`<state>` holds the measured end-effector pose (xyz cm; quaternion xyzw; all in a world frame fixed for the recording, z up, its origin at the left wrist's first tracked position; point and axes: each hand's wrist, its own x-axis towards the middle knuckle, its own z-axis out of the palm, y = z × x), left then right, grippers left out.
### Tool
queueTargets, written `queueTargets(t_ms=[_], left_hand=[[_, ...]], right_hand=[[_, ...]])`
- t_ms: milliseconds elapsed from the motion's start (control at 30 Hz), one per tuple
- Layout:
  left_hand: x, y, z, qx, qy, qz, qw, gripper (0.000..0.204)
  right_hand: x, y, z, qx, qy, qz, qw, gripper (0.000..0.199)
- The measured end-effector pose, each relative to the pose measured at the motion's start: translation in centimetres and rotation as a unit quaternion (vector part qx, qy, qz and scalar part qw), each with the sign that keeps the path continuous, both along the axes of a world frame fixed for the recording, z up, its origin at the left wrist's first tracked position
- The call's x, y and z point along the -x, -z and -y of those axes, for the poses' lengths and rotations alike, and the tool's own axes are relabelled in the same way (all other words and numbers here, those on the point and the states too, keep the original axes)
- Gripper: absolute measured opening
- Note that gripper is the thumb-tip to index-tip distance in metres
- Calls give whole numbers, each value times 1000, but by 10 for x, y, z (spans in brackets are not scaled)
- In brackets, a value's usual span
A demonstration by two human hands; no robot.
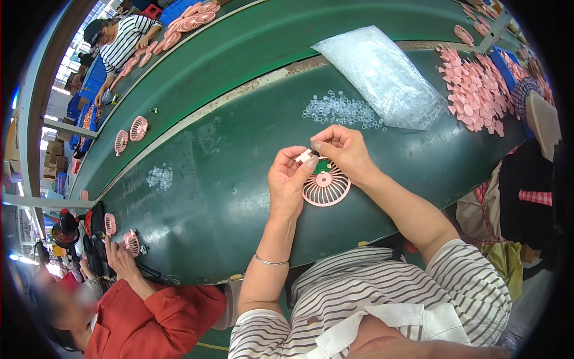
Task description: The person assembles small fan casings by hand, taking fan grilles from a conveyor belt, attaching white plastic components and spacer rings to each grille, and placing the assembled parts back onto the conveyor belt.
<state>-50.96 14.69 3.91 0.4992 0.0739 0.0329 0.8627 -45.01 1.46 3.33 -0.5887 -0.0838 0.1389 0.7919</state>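
Observation:
Over the green table my hands work together on a pink round fan grille point(326, 192), held with its slatted side up. A small green circuit board point(322, 166) sits at the grille's upper part, beside a whitish block-shaped end point(304, 157). My left hand point(288, 179) is closed round that end, thumb on top. From the other side my right hand point(345, 152) pinches with thumb and forefinger at a small dark part point(315, 150) above the board. The fingers partly hide that part, so its kind cannot be made out.
Small clear rings point(344, 112) lie beyond my hands, beside a filled plastic bag point(382, 75). Pink flat pieces point(475, 90) are heaped at far right, more clear rings point(159, 177) at left. A co-worker in red point(155, 320) sits at left; another person point(122, 42) works across the green conveyor belt point(239, 54).

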Motion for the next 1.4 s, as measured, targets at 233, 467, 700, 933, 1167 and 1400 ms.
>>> queueTargets(t_ms=[233,467,700,933,1167,1400], left_hand=[[-1,-4,4,-11,0,-4,1000,29],[-1,-5,4,1,14,-2,1000,36],[-2,-4,2,-4,21,-9,1000,32],[-6,-7,1,17,24,-9,1000,29],[-15,-10,6,5,13,-3,1000,28],[-16,1,3,23,16,2,1000,27]], right_hand=[[-1,5,-1,6,20,13,1000,9],[0,1,-1,17,30,-8,999,9],[2,-6,0,10,30,-9,999,10],[-4,-7,2,23,33,6,999,10],[-12,-11,2,14,25,1,1000,10],[-13,-1,3,9,19,-6,1000,10]])
